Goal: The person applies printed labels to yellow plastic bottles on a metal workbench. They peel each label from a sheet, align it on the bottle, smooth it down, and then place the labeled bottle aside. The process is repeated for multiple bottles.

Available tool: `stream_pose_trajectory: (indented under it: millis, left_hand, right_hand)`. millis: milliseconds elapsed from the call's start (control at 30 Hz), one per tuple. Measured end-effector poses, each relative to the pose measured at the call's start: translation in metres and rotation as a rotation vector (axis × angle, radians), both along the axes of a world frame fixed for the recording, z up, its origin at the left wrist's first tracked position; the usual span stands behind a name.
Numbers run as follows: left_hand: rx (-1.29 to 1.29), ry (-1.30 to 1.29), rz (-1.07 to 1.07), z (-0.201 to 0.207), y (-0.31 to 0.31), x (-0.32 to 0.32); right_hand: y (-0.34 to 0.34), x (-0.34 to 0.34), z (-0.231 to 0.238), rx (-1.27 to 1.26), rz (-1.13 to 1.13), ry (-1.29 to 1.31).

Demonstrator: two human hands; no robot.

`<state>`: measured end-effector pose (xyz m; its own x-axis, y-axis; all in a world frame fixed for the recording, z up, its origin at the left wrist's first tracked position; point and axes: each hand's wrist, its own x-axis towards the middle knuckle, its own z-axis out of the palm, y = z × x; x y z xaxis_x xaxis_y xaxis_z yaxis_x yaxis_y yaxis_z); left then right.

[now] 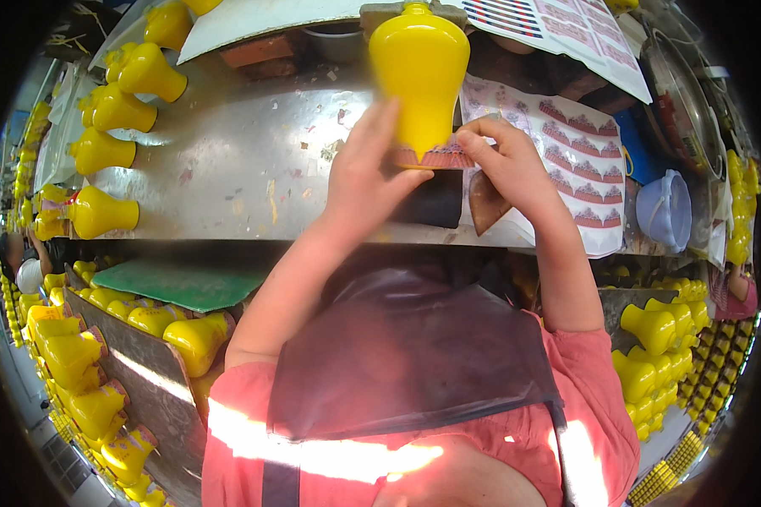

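Observation:
A glossy yellow vase is in front of me, its broad end away from me and its narrow end toward me. A pink patterned decal strip runs around the near end. My left hand grips this end from the left, with its thumb under the edge; its fingers are slightly blurred. My right hand pinches the strip's right end between thumb and forefinger. Below that hand a brown wedge-shaped piece shows; whether the palm holds it I cannot tell.
A sheet of printed decals lies right of the vase, beside a pale blue bucket. Several yellow vases line the metal table at left. More vases stand below on both sides, near a green board. Other people work at both sides.

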<state>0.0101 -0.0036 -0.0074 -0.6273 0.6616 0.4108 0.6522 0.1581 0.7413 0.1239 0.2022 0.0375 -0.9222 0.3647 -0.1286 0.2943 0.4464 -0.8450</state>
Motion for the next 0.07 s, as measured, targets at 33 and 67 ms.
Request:
stream_pose_trajectory:
  millis: [33,67]
  left_hand:
    - [0.004,-0.132,-0.044,-0.0008,-0.0034,0.0008]
    - [0.018,-0.269,-0.093,-0.001,-0.0067,0.0017]
  right_hand:
    - [0.0014,0.0016,-0.002,-0.051,0.011,-0.025]
    - [0.0032,0.0037,-0.0037,-0.101,0.021,-0.048]
